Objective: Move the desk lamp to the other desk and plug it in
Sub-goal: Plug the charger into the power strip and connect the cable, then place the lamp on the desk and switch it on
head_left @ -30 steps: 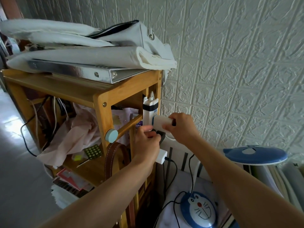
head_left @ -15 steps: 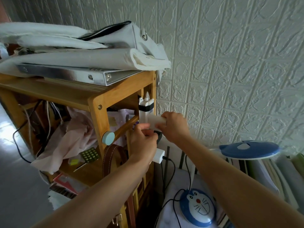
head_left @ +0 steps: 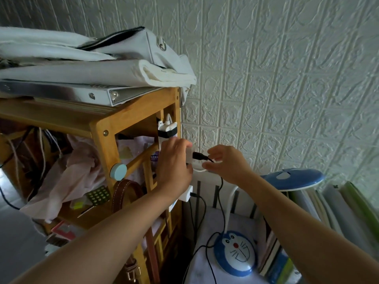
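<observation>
Two hands are seen at the centre of the frame. The left hand is closed around a white adapter held against the power strip fastened upright on the wooden shelf. The right hand is loosely curled, its fingertips pinched near the black cable just behind the black plug — whether the cable itself is gripped cannot be told. The plug is seated at the adapter's right face.

One desk lamp is placed at the lower right: its blue head is seen at mid right, and its round blue base, bearing a cartoon cat face, is set on the white table. A second white adapter is seen below the left wrist, with its own black cable.

On top of the shelf one silver binder is laid under folded white bags. One round blue knob and one brown strap are seen on the shelf's front.
</observation>
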Action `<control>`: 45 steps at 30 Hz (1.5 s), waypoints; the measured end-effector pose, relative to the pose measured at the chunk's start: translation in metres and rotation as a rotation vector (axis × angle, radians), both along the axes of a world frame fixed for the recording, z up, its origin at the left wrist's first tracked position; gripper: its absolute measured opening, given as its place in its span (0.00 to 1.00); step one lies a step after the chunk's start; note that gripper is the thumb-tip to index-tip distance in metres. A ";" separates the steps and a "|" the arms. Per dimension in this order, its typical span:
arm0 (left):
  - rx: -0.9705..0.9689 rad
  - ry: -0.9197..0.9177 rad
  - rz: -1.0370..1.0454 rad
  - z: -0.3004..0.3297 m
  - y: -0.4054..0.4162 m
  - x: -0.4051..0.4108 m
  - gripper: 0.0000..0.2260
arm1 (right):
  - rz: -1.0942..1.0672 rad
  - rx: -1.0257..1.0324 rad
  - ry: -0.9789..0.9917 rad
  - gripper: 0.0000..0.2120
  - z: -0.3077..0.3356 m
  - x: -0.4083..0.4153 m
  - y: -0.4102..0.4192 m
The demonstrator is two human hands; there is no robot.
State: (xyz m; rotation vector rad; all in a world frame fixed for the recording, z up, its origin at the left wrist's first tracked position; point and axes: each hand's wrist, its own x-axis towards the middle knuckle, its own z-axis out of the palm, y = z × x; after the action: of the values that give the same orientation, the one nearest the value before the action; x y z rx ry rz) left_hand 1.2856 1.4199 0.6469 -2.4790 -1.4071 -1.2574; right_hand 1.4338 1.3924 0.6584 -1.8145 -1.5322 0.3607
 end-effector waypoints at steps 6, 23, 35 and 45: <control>0.134 0.229 -0.063 0.003 0.015 0.004 0.23 | -0.099 0.113 0.065 0.06 -0.007 -0.006 0.003; 0.234 0.340 -0.099 0.005 0.025 0.004 0.19 | -0.112 0.175 0.077 0.02 -0.010 -0.011 0.015; 0.177 0.335 -0.033 0.008 0.013 0.009 0.18 | -0.042 0.086 0.100 0.25 -0.017 -0.003 -0.009; 0.152 0.455 -0.014 -0.007 -0.005 0.004 0.37 | -0.125 -0.079 0.088 0.37 -0.063 -0.002 -0.055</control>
State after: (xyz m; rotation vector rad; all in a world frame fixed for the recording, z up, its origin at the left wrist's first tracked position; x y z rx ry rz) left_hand 1.2899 1.4145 0.6395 -2.4585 -1.1349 -0.7002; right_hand 1.4318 1.3371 0.5954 -1.9189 -1.3542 0.4406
